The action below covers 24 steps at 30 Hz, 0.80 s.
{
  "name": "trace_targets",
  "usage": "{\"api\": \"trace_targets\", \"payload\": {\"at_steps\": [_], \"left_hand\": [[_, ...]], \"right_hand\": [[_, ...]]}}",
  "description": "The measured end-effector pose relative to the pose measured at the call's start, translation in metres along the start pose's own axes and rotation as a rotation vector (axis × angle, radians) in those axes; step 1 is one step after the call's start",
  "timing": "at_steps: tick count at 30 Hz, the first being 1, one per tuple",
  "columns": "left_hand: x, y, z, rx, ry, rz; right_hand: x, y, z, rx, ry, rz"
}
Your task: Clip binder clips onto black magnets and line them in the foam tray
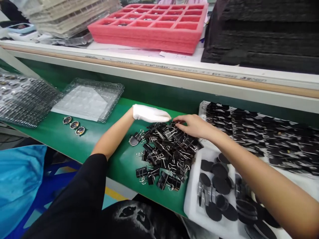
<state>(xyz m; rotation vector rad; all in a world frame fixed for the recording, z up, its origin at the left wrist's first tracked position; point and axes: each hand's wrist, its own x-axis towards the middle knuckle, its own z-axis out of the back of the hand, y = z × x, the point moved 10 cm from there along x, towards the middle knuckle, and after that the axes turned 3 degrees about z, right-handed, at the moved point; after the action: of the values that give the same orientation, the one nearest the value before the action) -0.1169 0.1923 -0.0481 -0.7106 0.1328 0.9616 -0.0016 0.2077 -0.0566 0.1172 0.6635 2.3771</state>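
Observation:
A heap of black binder clips (169, 146) with silver wire handles lies on the green tabletop (119, 172). My left hand (151, 113), in a white glove, reaches along the far edge of the heap with its fingers stretched out together; their undersides are hidden. From the right, my bare right hand (189, 124) bends its fingers and thumb around a binder clip (174, 123) at the top of the heap, close to the left fingertips. At the heap's left side, a clip sits against a small round disc (134, 141).
A white tray (190, 192) of dark round discs stands at the right, before rows of clipped pieces (251, 129). Three round pieces (74, 124) and clear plastic trays (109, 96) lie left. The shelf above bears a red foam tray (147, 36) and black stacks (261, 33).

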Motion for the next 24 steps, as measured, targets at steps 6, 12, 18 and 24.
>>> {"api": "trace_targets", "payload": {"at_steps": [6,12,18,24], "left_hand": [[-0.054,0.052,0.018,0.177,-0.015,0.381],[-0.096,0.074,-0.038,0.099,-0.056,0.425],[-0.118,0.069,-0.059,-0.089,-0.348,0.339],[-0.125,0.052,-0.075,0.058,-0.445,0.505]], "right_hand": [[-0.002,0.006,0.003,-0.065,-0.083,0.097],[-0.041,0.043,0.029,-0.106,-0.208,0.27],[-0.103,0.08,0.047,-0.024,-0.314,0.35],[-0.145,0.088,0.036,0.045,-0.288,0.411]]}}
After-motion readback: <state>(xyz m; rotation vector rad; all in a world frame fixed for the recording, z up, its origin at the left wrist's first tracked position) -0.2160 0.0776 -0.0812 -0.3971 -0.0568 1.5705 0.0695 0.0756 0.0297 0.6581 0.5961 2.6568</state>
